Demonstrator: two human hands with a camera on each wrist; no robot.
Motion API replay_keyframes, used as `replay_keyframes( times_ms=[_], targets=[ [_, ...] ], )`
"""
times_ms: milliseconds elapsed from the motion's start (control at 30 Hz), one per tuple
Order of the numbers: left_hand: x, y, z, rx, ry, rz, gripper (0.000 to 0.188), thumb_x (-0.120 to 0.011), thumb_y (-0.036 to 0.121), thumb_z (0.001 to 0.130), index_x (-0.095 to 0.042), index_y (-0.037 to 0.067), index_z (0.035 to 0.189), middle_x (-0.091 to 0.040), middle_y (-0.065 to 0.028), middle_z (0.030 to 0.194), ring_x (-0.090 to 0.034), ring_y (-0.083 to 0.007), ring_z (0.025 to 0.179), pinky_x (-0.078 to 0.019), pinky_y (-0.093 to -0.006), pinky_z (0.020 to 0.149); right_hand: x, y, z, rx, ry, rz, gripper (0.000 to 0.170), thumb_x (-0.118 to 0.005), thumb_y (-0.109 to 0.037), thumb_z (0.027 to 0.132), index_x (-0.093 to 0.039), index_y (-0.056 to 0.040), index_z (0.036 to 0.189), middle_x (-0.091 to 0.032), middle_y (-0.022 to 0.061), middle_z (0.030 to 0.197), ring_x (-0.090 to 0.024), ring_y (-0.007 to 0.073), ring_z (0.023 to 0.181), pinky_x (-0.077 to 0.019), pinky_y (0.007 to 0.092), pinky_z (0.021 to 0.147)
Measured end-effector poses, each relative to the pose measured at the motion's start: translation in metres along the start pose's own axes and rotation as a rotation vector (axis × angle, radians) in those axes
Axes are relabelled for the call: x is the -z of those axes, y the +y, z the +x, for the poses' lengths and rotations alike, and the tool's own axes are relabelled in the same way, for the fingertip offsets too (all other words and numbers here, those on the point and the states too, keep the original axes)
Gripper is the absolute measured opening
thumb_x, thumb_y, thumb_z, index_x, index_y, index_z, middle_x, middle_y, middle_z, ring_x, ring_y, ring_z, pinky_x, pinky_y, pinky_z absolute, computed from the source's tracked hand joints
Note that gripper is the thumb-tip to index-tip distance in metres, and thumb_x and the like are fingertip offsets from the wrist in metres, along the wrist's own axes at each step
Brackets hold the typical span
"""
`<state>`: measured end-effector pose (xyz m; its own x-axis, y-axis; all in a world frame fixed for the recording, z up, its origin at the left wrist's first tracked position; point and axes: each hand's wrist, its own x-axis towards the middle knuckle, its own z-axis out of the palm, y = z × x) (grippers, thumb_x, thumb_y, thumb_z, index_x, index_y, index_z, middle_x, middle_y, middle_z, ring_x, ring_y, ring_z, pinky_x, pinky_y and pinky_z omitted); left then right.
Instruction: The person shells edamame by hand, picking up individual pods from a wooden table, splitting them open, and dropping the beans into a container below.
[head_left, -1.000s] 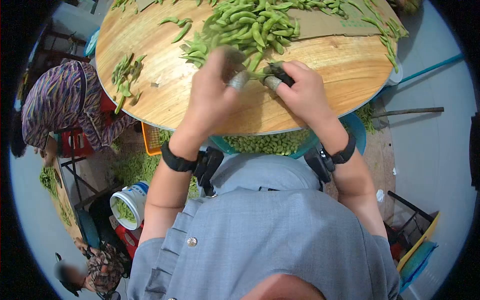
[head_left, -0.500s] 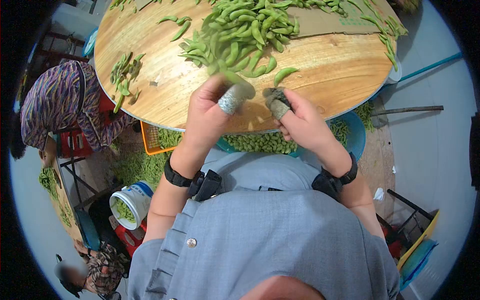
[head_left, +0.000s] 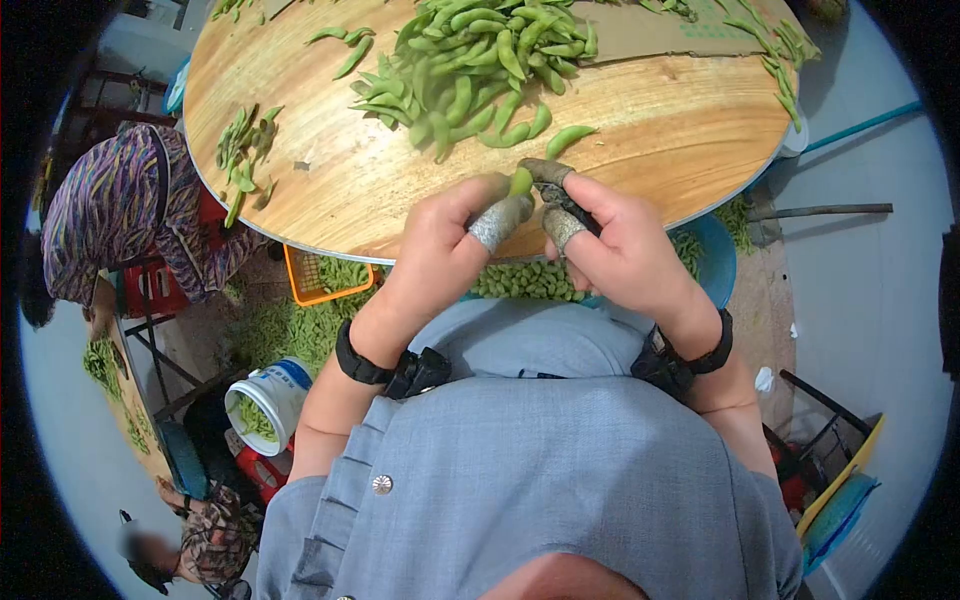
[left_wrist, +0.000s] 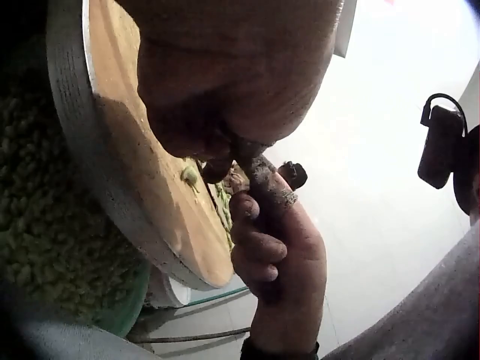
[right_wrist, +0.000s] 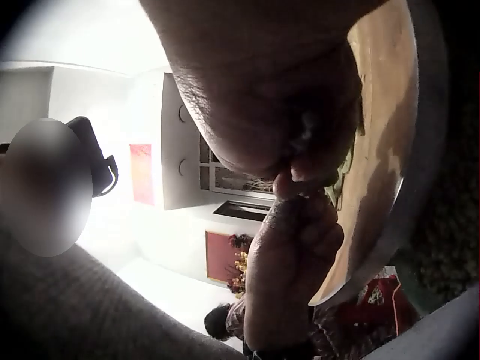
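In the head view the left hand [head_left: 450,232] pinches a green pod [head_left: 521,182] between its wrapped thumb and forefinger, the pod's tip standing up. Close beside it, the right hand [head_left: 622,240] has curled fingers with dark, worn coverings on thumb and forefinger, touching or nearly touching the pod; whether it grips the pod I cannot tell. A heap of pods [head_left: 485,60] lies on the round wooden table [head_left: 660,130] beyond the hands, with one loose pod [head_left: 571,138] nearer. Both wrist views show the hands meeting, the fingertips mostly in shadow.
Below the table edge is a tub of shelled beans [head_left: 530,281]. An orange basket [head_left: 325,280] and a white bucket [head_left: 268,405] with pods stand at the left. Wilted pods [head_left: 243,150] lie on the table's left, cardboard [head_left: 650,35] at the far side. Two people work at the left.
The left hand came away from the heap with a pod and moved toward the right hand. A loose pod has appeared on the table near the right hand since the earliest frame.
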<state>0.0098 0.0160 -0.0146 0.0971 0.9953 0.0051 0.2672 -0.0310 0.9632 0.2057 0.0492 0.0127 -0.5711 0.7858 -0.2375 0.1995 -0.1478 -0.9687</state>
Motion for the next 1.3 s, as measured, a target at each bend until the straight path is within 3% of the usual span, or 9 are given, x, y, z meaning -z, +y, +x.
replay_keyframes(
  times_ms=[167, 300, 367, 500, 567, 700, 900, 1000, 1300],
  targets=[
    [-0.001, 0.005, -0.005, -0.265, 0.041, 0.539, 0.017, -0.061, 0.008, 0.08, -0.063, 0.001, 0.095, -0.062, -0.0173, 0.081, -0.06, -0.0376, 0.075, -0.0489, -0.0372, 0.065, 0.0, 0.004, 0.004, -0.089, -0.076, 0.143, 0.053, -0.041, -0.002, 0.087, -0.042, -0.0102, 0.139, -0.056, -0.0011, 0.074, -0.043, 0.0029, 0.047, -0.0364, 0.0177, 0.042],
    [0.005, -0.007, -0.007, -0.286, 0.033, 0.464, 0.019, -0.065, 0.011, 0.081, -0.063, 0.002, 0.097, -0.062, -0.0139, 0.075, -0.06, -0.0291, 0.063, -0.047, -0.0358, 0.058, -0.003, 0.011, 0.005, -0.167, -0.133, 0.337, 0.048, -0.042, -0.004, 0.088, -0.047, -0.0126, 0.135, -0.053, -0.0023, 0.069, -0.041, 0.0027, 0.045, -0.0339, 0.0189, 0.04],
    [0.013, -0.01, -0.009, 0.454, -0.202, -0.471, 0.02, -0.068, 0.014, 0.081, -0.064, 0.002, 0.097, -0.059, -0.0104, 0.07, -0.055, -0.0176, 0.055, -0.0448, -0.033, 0.053, -0.002, 0.008, 0.003, -0.224, -0.176, 0.447, 0.046, -0.042, -0.005, 0.087, -0.049, -0.0125, 0.132, -0.051, -0.0023, 0.068, -0.042, 0.0032, 0.046, -0.035, 0.0201, 0.04],
    [0.01, -0.009, -0.004, 0.549, -0.232, -0.579, 0.023, -0.072, 0.015, 0.08, -0.064, 0.001, 0.097, -0.056, -0.0073, 0.066, -0.05, -0.0093, 0.054, -0.0432, -0.0303, 0.05, 0.0, 0.004, 0.002, -0.336, -0.191, 0.583, 0.046, -0.039, -0.003, 0.086, -0.048, -0.0119, 0.13, -0.049, -0.0022, 0.066, -0.041, 0.0034, 0.045, -0.0344, 0.02, 0.038],
    [0.007, -0.014, -0.007, -0.028, -0.147, 0.15, 0.022, -0.07, 0.014, 0.081, -0.063, 0.0, 0.097, -0.059, -0.0114, 0.07, -0.053, -0.0155, 0.054, -0.0441, -0.0321, 0.051, -0.002, 0.005, 0.0, -0.323, -0.178, 0.518, 0.046, -0.039, -0.002, 0.085, -0.048, -0.0109, 0.129, -0.049, -0.002, 0.066, -0.042, 0.0037, 0.045, -0.0349, 0.0201, 0.038],
    [0.003, -0.002, -0.004, -0.43, -0.008, 0.681, 0.02, -0.068, 0.011, 0.082, -0.062, 0.0, 0.098, -0.06, -0.0152, 0.071, -0.057, -0.0235, 0.058, -0.0445, -0.0337, 0.052, -0.007, 0.001, -0.005, -0.133, -0.147, 0.262, 0.043, -0.037, -0.006, 0.092, -0.043, -0.0088, 0.134, -0.048, -0.0037, 0.067, -0.039, 0.0023, 0.045, -0.0332, 0.0178, 0.039],
    [-0.004, -0.013, -0.012, -0.159, -0.037, 0.148, 0.015, -0.055, 0.01, 0.09, -0.059, 0.0, 0.102, -0.06, -0.0115, 0.072, -0.056, -0.0221, 0.059, -0.0441, -0.0314, 0.055, -0.007, 0.012, -0.005, -0.131, -0.11, 0.398, 0.045, -0.038, -0.003, 0.089, -0.045, -0.0087, 0.133, -0.05, -0.0018, 0.068, -0.041, 0.0036, 0.044, -0.0344, 0.0185, 0.038],
    [0.002, -0.013, -0.013, 0.423, -0.246, -0.849, 0.016, -0.049, 0.01, 0.094, -0.059, 0.001, 0.102, -0.06, -0.003, 0.075, -0.054, -0.013, 0.062, -0.0436, -0.0274, 0.056, 0.0, 0.012, -0.009, -0.181, -0.134, 0.441, 0.045, -0.041, -0.002, 0.086, -0.048, -0.009, 0.13, -0.051, -0.0014, 0.068, -0.044, 0.0046, 0.045, -0.0357, 0.0196, 0.039],
    [0.001, 0.004, -0.017, 0.161, -0.186, 0.097, 0.03, -0.045, -0.003, 0.087, -0.055, -0.004, 0.115, -0.058, -0.0025, 0.086, -0.054, -0.0106, 0.075, -0.0455, -0.0236, 0.067, -0.006, 0.03, 0.001, 0.428, 0.27, -0.443, 0.017, -0.063, -0.009, 0.077, -0.058, -0.0027, 0.092, -0.054, 0.0132, 0.074, -0.055, 0.0287, 0.061, -0.0473, 0.0382, 0.058]
  ],
)
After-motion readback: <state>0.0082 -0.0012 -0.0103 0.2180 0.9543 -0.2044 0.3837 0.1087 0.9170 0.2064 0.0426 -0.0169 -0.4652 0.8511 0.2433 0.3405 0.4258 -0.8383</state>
